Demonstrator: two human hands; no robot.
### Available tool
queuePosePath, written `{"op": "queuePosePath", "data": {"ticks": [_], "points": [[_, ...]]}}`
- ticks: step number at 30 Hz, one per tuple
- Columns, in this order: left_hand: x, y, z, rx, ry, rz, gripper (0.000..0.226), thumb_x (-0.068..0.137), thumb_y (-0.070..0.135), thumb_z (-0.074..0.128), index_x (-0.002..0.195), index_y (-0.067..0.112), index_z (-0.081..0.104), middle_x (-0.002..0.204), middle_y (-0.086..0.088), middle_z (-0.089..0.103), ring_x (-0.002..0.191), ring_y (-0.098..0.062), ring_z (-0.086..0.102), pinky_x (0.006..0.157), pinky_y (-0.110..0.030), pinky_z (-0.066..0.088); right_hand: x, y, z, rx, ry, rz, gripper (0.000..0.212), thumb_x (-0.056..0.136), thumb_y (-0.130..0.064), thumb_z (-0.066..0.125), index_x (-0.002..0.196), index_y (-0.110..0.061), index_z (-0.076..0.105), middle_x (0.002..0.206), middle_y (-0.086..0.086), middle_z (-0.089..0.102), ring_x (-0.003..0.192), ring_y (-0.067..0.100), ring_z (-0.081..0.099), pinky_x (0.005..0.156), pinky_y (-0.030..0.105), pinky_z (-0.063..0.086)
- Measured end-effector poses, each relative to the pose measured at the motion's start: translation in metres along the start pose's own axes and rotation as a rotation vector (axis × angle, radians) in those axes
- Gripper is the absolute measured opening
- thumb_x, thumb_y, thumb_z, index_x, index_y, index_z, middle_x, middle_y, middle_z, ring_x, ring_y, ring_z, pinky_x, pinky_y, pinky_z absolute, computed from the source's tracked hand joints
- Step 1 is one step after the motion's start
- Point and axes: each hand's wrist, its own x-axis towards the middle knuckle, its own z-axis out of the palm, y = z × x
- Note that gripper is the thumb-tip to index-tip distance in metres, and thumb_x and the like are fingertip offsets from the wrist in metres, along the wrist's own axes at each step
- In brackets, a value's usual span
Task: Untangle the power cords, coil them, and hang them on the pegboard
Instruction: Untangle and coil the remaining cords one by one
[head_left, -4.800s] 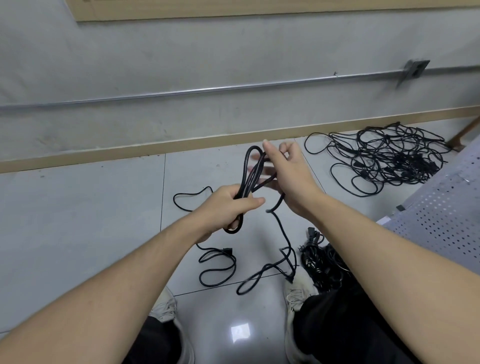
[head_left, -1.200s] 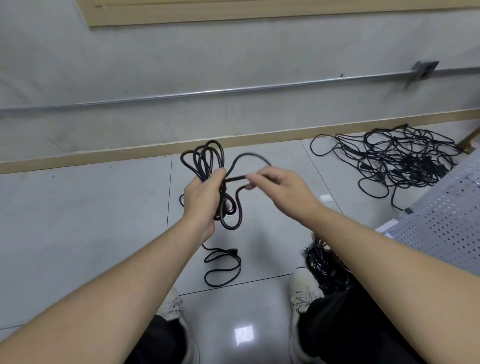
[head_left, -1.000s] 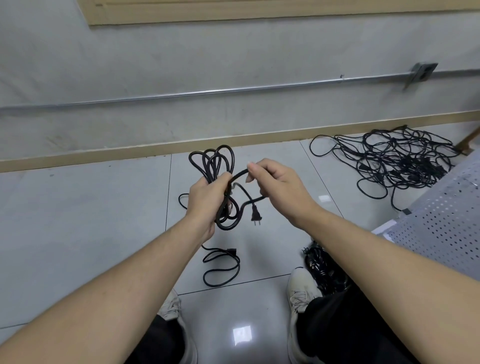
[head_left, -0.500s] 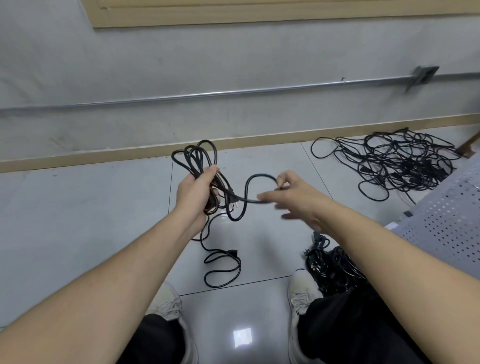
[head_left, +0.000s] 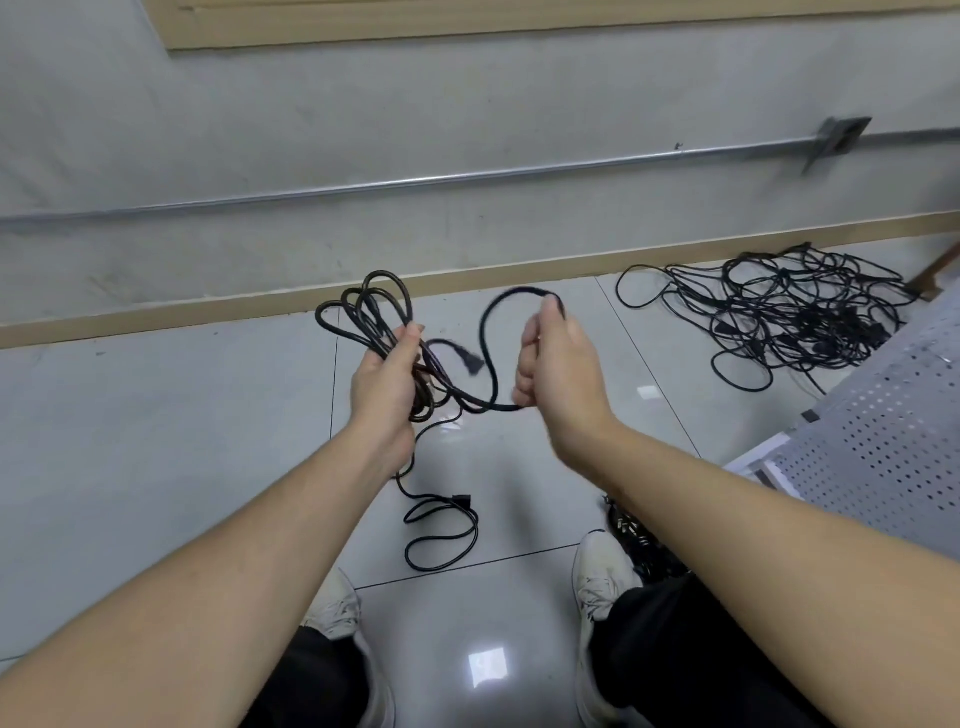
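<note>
Power cord (head_left: 387, 319), black, is bundled in several loops clamped in the left grip (head_left: 387, 384). Right grip (head_left: 558, 364), just beside the left, is curled around a free arc of the same cord. Its plug (head_left: 470, 362) hangs between both grips. A loose tail lies on the floor (head_left: 156, 415) below the left grip. Tangled cords (head_left: 789, 317) lie well beyond the right grip.

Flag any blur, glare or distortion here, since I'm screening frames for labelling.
Head view: the plug and the cord arc near the right hand are motion-blurred; a ceiling light glares off the floor tile; wide-angle distortion bows the wall conduit.
</note>
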Motion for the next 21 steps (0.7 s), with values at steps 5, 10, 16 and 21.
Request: {"op": "queuePosePath", "data": {"ticks": [5,10,16,21], "points": [[0.013,0.014,-0.017,0.091,-0.040,0.047,0.011,0.103,0.030,0.061,0.098,0.020,0.064,0.084,0.004,0.063,0.073,-0.013,0.061,0.063,-0.024,0.046,0.011,0.010,-0.029,-0.571,-0.228,-0.096,0.034,0.108,-0.045,0.036,0.101,-0.013,0.046,0.070,-0.001,0.044,0.059,0.013,0.040,0.053,0.025,0.036],[0.004,0.024,-0.012,0.026,-0.144,-0.014,0.016,0.106,0.028,0.055,0.098,0.015,0.057,0.092,-0.003,0.066,0.082,-0.023,0.072,0.061,-0.032,0.057,0.020,0.020,-0.039,-0.724,-0.368,0.289,0.028,0.105,-0.043,0.038,0.111,-0.022,0.055,0.081,0.008,0.053,0.066,0.022,0.045,0.052,0.028,0.048],[-0.017,0.024,-0.001,0.211,-0.308,0.033,0.014,0.105,0.027,0.057,0.100,0.014,0.059,0.082,0.000,0.064,0.061,-0.016,0.067,0.056,-0.032,0.050,0.027,0.027,-0.041,-0.567,-0.424,0.267,0.039,0.090,-0.042,0.072,0.120,-0.023,0.057,0.092,0.001,0.068,0.082,0.015,0.068,0.091,0.042,0.058],[-0.022,0.018,-0.002,0.554,-0.416,0.131,0.017,0.105,0.026,0.056,0.093,0.014,0.059,0.081,-0.001,0.064,0.055,-0.013,0.063,0.058,-0.033,0.046,0.026,0.003,-0.049,-0.601,-0.662,0.160,0.043,0.080,-0.040,0.064,0.123,-0.033,0.059,0.109,-0.007,0.074,0.107,0.010,0.068,0.090,0.031,0.045]]}}
